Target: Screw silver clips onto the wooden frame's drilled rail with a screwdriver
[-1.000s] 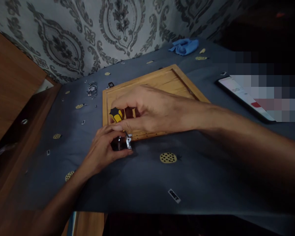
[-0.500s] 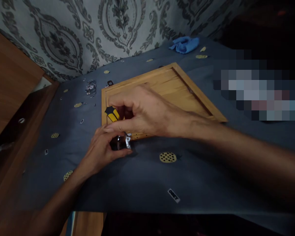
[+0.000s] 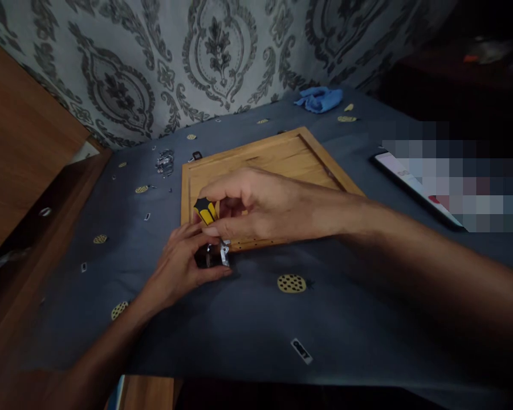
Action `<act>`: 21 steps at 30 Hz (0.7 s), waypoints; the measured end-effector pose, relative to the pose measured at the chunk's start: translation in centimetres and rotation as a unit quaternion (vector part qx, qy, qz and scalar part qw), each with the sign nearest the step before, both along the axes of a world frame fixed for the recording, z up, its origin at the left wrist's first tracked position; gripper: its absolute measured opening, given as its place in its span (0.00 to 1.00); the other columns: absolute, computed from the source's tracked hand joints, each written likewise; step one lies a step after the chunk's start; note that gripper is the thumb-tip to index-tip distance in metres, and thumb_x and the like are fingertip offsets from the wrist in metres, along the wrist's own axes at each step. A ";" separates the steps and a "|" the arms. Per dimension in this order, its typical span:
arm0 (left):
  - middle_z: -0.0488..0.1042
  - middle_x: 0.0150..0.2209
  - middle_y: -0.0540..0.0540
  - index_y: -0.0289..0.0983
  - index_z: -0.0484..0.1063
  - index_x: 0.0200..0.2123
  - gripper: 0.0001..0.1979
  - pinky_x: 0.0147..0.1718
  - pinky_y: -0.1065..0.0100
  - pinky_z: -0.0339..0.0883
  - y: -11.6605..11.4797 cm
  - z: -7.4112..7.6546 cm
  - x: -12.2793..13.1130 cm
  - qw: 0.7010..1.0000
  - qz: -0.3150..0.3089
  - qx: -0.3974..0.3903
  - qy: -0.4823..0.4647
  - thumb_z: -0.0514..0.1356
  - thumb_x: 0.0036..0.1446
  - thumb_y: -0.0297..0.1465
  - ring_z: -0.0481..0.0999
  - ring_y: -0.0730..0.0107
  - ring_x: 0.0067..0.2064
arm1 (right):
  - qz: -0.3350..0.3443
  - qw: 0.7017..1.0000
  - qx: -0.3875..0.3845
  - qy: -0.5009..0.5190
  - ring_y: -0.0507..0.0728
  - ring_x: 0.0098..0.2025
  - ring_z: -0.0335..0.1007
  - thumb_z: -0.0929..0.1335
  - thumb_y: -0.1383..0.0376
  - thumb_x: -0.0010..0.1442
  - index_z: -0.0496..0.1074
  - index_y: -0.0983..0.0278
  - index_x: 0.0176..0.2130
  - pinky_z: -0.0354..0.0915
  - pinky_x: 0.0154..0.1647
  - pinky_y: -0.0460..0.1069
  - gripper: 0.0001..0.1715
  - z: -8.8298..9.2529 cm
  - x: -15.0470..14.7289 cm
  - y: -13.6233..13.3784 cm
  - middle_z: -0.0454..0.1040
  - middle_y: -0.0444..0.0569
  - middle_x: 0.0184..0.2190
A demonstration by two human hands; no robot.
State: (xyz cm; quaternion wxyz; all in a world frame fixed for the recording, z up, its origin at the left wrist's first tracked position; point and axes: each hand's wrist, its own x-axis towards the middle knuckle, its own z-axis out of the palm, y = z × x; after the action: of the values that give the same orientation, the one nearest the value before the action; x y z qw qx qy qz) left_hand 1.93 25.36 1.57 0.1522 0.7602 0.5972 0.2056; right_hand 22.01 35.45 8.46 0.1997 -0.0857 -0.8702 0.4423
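Note:
My right hand (image 3: 256, 205) is closed around a screwdriver with a yellow and black handle (image 3: 206, 212), held above the near left corner of a framed wooden panel (image 3: 277, 168). The screwdriver's tip is hidden behind my fingers. Just below, my left hand (image 3: 182, 259) grips a shiny metal hinge (image 3: 224, 254) at the panel's near edge, thumb on the near side and fingers over the top. Small dark holes run along that edge of the panel, right of the hinge.
A heap of metal hardware (image 3: 165, 163) and loose small pieces lie left of the panel on the dark patterned cloth (image 3: 248, 330). Behind the panel rests a crumpled blue cloth (image 3: 320, 100). A phone-like device (image 3: 419, 191), partly blurred out, lies at right. A wooden cabinet (image 3: 29, 114) stands at left.
The view has shifted, so everything sits slightly lower and more of the device at right shows. Both hands keep their hold on the screwdriver and hinge, with only slight movement.

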 end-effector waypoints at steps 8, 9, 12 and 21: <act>0.81 0.44 0.45 0.43 0.82 0.41 0.19 0.56 0.47 0.70 0.0 -0.3 -0.2 1.000 0.012 -0.016 -0.004 0.78 0.47 0.42 0.78 0.47 0.52 | -0.041 0.998 0.041 0.033 0.44 0.26 0.51 0.72 0.71 0.65 0.67 0.68 0.25 0.48 0.26 0.41 0.18 -0.9 -0.7 0.1 0.59 0.35 0.20; 0.81 0.44 0.45 0.43 0.82 0.40 0.18 0.55 0.48 0.71 0.0 -0.2 -0.2 1.000 0.013 -0.018 -0.009 0.78 0.47 0.41 0.78 0.47 0.52 | -0.049 0.997 0.053 0.033 0.44 0.27 0.50 0.73 0.70 0.64 0.68 0.68 0.25 0.47 0.26 0.42 0.17 -0.9 -0.7 0.1 0.58 0.35 0.20; 0.81 0.44 0.45 0.43 0.82 0.39 0.17 0.51 0.50 0.73 -0.1 -0.2 -0.1 0.999 0.016 -0.025 -0.019 0.78 0.47 0.40 0.78 0.48 0.51 | -0.072 0.992 0.094 0.039 0.45 0.27 0.48 0.75 0.68 0.63 0.68 0.68 0.25 0.46 0.28 0.44 0.18 -1.0 -0.8 0.1 0.56 0.36 0.21; 0.81 0.41 0.45 0.43 0.81 0.39 0.18 0.52 0.49 0.71 -0.1 0.0 0.0 1.000 0.017 -0.021 0.001 0.77 0.47 0.42 0.79 0.50 0.47 | -0.083 0.991 0.104 0.029 0.46 0.26 0.50 0.75 0.70 0.61 0.61 0.65 0.22 0.47 0.27 0.46 0.24 -0.7 -1.0 -0.3 0.57 0.36 0.21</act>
State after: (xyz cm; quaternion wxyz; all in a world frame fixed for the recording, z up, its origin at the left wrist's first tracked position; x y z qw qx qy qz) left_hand 1.91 25.31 1.58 0.1644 0.7465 0.6146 0.1948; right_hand 21.02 35.14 7.81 0.2686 -0.1231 -0.8953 0.3333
